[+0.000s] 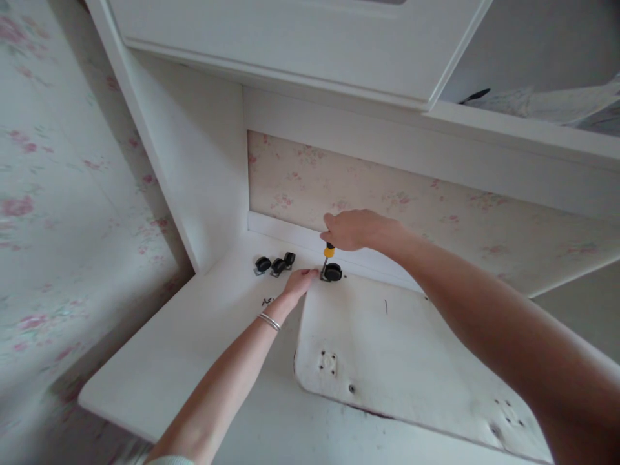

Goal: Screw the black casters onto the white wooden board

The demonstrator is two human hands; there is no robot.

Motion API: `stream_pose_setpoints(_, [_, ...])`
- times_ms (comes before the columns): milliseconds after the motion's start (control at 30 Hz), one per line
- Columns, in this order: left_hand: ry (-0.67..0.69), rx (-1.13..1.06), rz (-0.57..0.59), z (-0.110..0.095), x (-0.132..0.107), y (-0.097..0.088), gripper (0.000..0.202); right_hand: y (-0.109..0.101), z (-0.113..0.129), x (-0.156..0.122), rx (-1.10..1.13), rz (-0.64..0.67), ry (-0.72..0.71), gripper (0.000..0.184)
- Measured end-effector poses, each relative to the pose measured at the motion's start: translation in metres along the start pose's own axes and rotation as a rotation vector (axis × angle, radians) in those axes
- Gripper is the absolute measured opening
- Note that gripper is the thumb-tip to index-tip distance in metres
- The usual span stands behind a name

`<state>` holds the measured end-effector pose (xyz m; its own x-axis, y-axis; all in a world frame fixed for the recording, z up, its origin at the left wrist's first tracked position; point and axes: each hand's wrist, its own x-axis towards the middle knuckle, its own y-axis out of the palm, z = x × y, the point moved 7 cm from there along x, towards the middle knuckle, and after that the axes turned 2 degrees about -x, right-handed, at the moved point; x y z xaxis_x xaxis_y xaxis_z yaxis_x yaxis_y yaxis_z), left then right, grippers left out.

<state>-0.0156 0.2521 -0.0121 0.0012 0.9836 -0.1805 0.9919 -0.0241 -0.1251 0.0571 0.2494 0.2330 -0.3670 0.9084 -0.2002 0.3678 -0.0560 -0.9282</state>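
My right hand (353, 230) is wrapped around the handle of a screwdriver (329, 251) with a yellow and black grip. Its metal shaft points down at the mounting plate of a black caster wheel (332, 272). That caster sits at the far left corner of a white board (378, 342) lying flat. Beside the plate, my left hand (301, 283) has its fingers pinched together at the plate's left edge; whatever is between the fingertips is hidden. Left of it, several loose parts lie on the desk, among them a black caster (263, 264) and another caster (278, 267).
Small dark screws (268, 301) lie on the white desktop (194, 342) near my left wrist. The board's near corners show groups of screw holes (328, 363). A white cabinet (290, 45) overhangs the work area. A side panel (194, 148) and flowered wall (339, 181) bound it.
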Motion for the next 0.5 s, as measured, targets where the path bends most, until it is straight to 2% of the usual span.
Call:
stream_pose_setpoints(133, [0.067,0.059,-0.048,-0.005,-0.008,-0.008,0.031,-0.005,-0.005,-0.001,-0.025,-0.035,0.041,0.063])
stream_pose_setpoints(233, [0.164,0.102,-0.104,-0.019,-0.011,-0.020,0.023,-0.004,-0.010,-0.003,0.001,0.003,0.062,0.066])
stream_pose_setpoints(300, [0.258,0.129,-0.122,-0.037,-0.011,-0.029,0.026,-0.003,-0.012,-0.004,0.017,0.017,0.067,0.067])
stream_pose_setpoints(367, [0.371,0.155,-0.099,-0.061,-0.012,-0.033,0.038,-0.004,-0.014,-0.004,0.027,-0.006,0.069,0.065])
stream_pose_setpoints(500, [0.569,0.220,-0.017,-0.112,-0.016,-0.030,0.054,-0.006,-0.016,0.000,0.048,-0.047,0.078,0.067])
